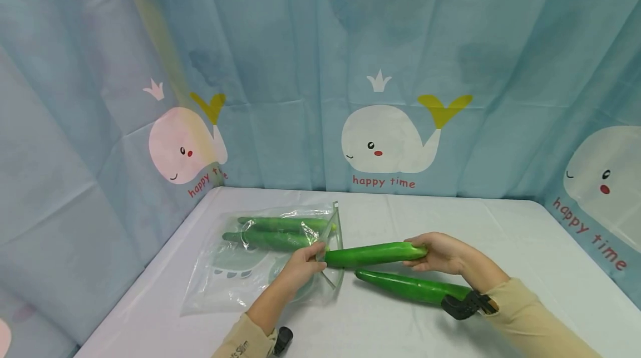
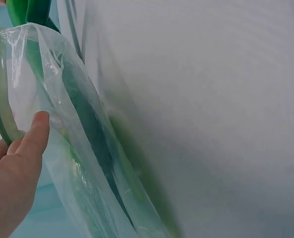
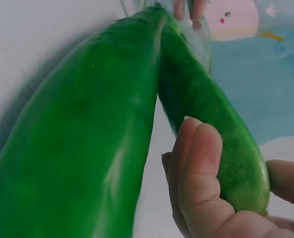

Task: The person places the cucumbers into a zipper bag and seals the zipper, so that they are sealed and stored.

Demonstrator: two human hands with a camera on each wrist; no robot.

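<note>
A clear plastic zip bag (image 1: pixel 200 285) with a green-edged mouth lies on the table, two green cucumbers (image 1: pixel 270 240) inside it. My left hand (image 1: pixel 299 270) pinches the bag's mouth; in the left wrist view, fingers (image 2: pixel 35 134) lie against the film beside the green zip strip (image 2: pixel 2 104). Between finger and thumb, my right hand (image 1: pixel 443 252) holds another cucumber (image 1: pixel 368 254) by its paler right end. That cucumber's left tip is at the bag's mouth. One more cucumber (image 1: pixel 408 285) lies below my right hand, partly behind a black wrist mount, and looms large in the right wrist view.
A white cloth covers the table (image 1: pixel 390 330). Blue curtains (image 1: pixel 300 68) printed with whales stand at the back and on both sides. Black camera mounts (image 1: pixel 466 304) sit on both wrists, the right one close over the loose cucumber.
</note>
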